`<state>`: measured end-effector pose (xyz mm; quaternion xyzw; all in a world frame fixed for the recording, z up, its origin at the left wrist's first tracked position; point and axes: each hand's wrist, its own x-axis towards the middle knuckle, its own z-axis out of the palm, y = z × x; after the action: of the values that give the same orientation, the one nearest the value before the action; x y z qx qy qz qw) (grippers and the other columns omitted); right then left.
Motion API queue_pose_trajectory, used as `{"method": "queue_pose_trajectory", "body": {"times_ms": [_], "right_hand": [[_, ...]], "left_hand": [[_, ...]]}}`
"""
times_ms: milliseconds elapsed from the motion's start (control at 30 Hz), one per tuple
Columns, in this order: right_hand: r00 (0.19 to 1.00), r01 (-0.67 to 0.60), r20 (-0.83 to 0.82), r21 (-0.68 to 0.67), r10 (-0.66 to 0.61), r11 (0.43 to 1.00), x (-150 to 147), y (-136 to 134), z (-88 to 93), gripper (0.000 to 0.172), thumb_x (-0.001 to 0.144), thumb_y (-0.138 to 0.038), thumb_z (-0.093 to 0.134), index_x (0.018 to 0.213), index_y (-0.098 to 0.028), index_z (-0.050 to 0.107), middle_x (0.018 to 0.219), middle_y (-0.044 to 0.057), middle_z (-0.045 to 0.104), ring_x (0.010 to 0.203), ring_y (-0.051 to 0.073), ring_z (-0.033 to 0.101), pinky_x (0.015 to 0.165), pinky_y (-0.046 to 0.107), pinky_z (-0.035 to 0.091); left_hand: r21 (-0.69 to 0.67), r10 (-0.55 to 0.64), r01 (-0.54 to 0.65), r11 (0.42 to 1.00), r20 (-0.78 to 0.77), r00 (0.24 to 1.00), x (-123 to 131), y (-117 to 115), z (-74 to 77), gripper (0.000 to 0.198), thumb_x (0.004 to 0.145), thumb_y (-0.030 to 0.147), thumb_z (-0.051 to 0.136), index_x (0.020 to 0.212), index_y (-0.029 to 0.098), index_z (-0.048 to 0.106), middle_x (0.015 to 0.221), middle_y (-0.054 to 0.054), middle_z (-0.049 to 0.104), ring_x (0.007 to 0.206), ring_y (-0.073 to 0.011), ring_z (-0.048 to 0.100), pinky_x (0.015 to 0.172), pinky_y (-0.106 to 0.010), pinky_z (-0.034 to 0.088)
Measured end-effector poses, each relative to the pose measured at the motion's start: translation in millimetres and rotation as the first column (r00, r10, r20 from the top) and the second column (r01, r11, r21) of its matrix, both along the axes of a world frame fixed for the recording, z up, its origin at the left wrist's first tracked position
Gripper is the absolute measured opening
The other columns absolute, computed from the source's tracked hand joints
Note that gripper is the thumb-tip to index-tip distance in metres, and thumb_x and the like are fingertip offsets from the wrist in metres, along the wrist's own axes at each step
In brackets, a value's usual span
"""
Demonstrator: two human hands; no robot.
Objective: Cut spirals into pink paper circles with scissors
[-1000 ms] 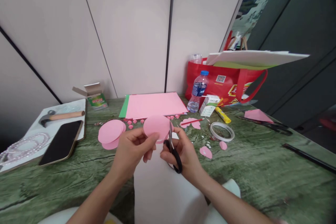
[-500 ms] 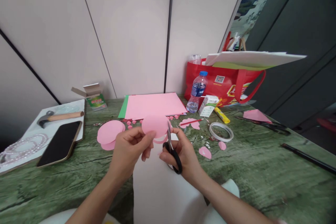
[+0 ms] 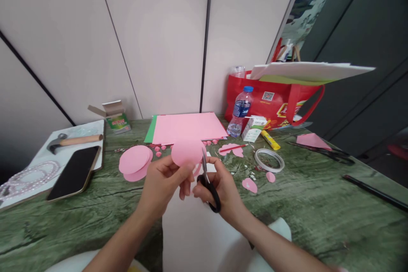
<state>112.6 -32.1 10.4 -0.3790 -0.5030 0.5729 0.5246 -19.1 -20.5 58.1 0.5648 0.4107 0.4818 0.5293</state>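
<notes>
My left hand (image 3: pixel 167 176) pinches a round piece of pink paper (image 3: pixel 186 152) between thumb and fingers and holds it up in front of me. In my right hand (image 3: pixel 223 185) is a pair of scissors (image 3: pixel 209 189) with black handles, its blades upright at the paper's right edge. A narrow pink strip hangs by the blades, partly hidden behind my left fingers. Below both hands lies a long white sheet (image 3: pixel 191 233). To the left of my left hand, several pink paper circles (image 3: pixel 134 160) lie stacked on the green table.
Behind my hands lies a stack of pink sheets (image 3: pixel 191 126). On the right are a water bottle (image 3: pixel 240 112), a small carton (image 3: pixel 254 128), a glue stick (image 3: pixel 270 140), a tape roll (image 3: pixel 269 160) and a red bag (image 3: pixel 270 97). Leftward lie a phone (image 3: pixel 75 172) and a hammer (image 3: pixel 76 140).
The pink paper has turned slightly in my left hand, and the fingers beneath it have shifted a little to the right. The scissors stay at its right edge, their blades closer together.
</notes>
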Motion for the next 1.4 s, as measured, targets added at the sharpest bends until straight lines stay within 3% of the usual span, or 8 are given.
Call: {"method": "queue_pose_trajectory", "body": {"times_ms": [367,600,1400], "right_hand": [[0.998,-0.062,-0.004,-0.02,0.061,0.998,-1.2,-1.0,0.3,0.055,0.056,-0.029,0.074,0.095,-0.024,0.035,0.05,-0.011,0.045,0.042,0.007,0.04,0.042,0.017,0.032],[0.998,-0.053,-0.008,0.116,0.054,0.992,0.5,1.6,-2.7,0.055,0.058,-0.025,0.074,0.098,-0.024,0.036,0.064,-0.006,0.049,0.059,0.01,0.048,0.054,0.022,0.037],[0.999,-0.036,-0.032,0.025,0.037,0.999,1.2,-0.2,0.7,0.053,0.057,-0.024,0.073,0.094,-0.024,0.036,0.054,-0.01,0.047,0.043,0.005,0.037,0.042,0.016,0.028]], "left_hand": [[0.029,0.067,-0.064,0.998,-0.114,0.991,-0.7,-0.9,-0.8,0.027,0.072,0.028,0.059,0.05,0.014,0.052,0.038,0.004,0.048,0.031,-0.006,0.042,0.032,-0.018,0.034],[0.027,0.03,-0.023,0.999,-0.254,0.967,-4.8,-0.3,-2.4,0.028,0.071,0.031,0.06,0.049,0.014,0.053,0.033,0.005,0.043,0.029,-0.0042,0.035,0.03,-0.016,0.027],[0.073,0.076,-0.063,0.995,-0.193,0.978,-5.0,0.7,-1.9,0.023,0.07,0.028,0.061,0.053,0.014,0.054,0.039,0.005,0.047,0.031,-0.0042,0.039,0.03,-0.015,0.029]]}}
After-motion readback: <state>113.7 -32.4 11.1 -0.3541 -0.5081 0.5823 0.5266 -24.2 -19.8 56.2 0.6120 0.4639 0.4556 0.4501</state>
